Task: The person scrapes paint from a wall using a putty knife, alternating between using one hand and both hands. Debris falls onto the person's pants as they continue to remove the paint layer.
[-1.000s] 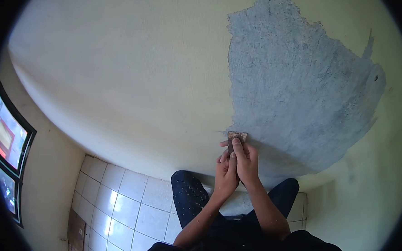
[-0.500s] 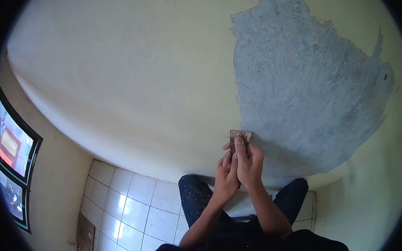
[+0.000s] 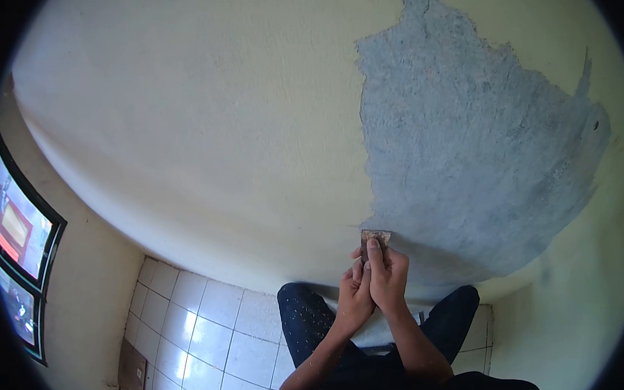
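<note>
A scraper (image 3: 375, 236) with a worn, stained blade touches the wall at the lower left edge of a large grey bare patch (image 3: 463, 139). My right hand (image 3: 388, 273) is wrapped round its handle, with the thumb lying along the top. Pressed against it from the left, my left hand (image 3: 355, 289) has its fingers closed at the lower end of the handle. Pale yellow paint (image 3: 259, 121) borders the patch on the left with a ragged edge.
White floor tiles (image 3: 209, 331) lie at the lower left, beside my knees (image 3: 302, 314). A dark-framed window (image 3: 51, 252) is at the far left. A brown panel (image 3: 132, 369) stands low by the side wall. The patch has a small dark hole (image 3: 596, 126) on its right.
Both hands and the scraper have moved down the wall along the patch's left edge. The grip is the same, and the view has shifted slightly.
</note>
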### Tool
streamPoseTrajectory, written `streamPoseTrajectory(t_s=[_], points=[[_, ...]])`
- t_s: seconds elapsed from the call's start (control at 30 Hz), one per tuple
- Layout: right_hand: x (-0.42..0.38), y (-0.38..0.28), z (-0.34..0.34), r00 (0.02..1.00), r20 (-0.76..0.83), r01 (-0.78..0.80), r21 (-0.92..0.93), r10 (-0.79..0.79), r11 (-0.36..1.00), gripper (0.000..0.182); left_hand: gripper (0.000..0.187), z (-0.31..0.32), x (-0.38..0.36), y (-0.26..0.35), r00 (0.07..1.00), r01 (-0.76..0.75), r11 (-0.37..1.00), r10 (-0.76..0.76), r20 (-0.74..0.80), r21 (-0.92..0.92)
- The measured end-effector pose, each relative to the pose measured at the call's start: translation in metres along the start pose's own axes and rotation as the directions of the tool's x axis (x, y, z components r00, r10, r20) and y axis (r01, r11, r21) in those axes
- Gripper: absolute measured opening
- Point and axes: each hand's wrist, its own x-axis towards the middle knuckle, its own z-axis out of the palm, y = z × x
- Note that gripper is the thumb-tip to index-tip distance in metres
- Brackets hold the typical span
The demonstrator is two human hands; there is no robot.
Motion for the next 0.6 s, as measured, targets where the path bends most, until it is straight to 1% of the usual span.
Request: streamPoseTrajectory(t_s=[0.03, 0.13, 0.17, 0.27, 0.3, 0.33, 0.4, 0.43, 0.53, 0.57, 0.6], points=[[-0.001, -0.002, 0.001, 1.0, -0.004, -0.002, -0.014, 0.002, 1.0, 0.039, 0.03, 0.001, 0.0, 0.001, 1.0, -0.008, 1.0, 0.008, -0.011, -0.01], [0.006, -0.015, 0.007, 0.998, 0.022, 0.06, -0.084, -0.058, 0.995, 0.04, 0.028, -0.005, 0.001, 0.015, 0.996, 0.081, 0.997, -0.081, 0.042, 0.004], [0.005, -0.01, 0.006, 0.999, 0.014, 0.044, -0.061, -0.043, 0.997, 0.041, 0.028, -0.004, 0.004, 0.011, 0.998, -0.01, 0.999, 0.008, 0.056, 0.036], [-0.004, -0.004, 0.002, 1.0, -0.01, -0.025, 0.063, 0.025, 0.998, 0.04, 0.031, 0.0, -0.007, 0.01, 0.999, 0.041, 0.999, -0.042, 0.015, 0.031], [-0.002, -0.003, 0.003, 1.0, -0.009, -0.009, 0.047, 0.009, 0.999, 0.041, 0.032, 0.0, -0.002, 0.0, 1.0, -0.027, 0.998, 0.027, 0.001, 0.05], [0.003, -0.003, 0.002, 1.0, 0.003, 0.021, 0.027, -0.021, 0.999, 0.04, 0.032, -0.002, 0.002, -0.003, 1.0, -0.023, 0.998, 0.022, 0.012, 0.059], [0.01, -0.019, 0.013, 0.999, 0.015, 0.051, -0.012, -0.051, 0.999, 0.04, 0.031, -0.003, 0.007, 0.02, 0.999, 0.015, 0.996, -0.018, 0.028, 0.084], [0.015, -0.029, 0.018, 0.996, 0.035, 0.083, -0.049, -0.082, 0.995, 0.04, 0.033, -0.004, 0.012, 0.026, 0.997, -0.07, 0.994, 0.068, 0.024, 0.082], [0.015, -0.038, 0.019, 0.995, 0.081, 0.061, 0.0, -0.061, 0.998, 0.04, 0.033, 0.0, 0.008, 0.03, 1.0, -0.027, 0.999, 0.028, 0.008, -0.034], [0.009, -0.029, 0.018, 1.0, 0.03, -0.001, 0.054, -0.001, 0.999, 0.039, 0.032, -0.003, 0.004, 0.028, 0.998, -0.044, 0.994, 0.041, 0.038, 0.096], [0.004, -0.017, 0.013, 1.0, 0.026, -0.006, 0.039, 0.005, 0.999, 0.039, 0.032, -0.006, 0.0, 0.016, 0.999, -0.044, 0.995, 0.042, 0.024, 0.086]])
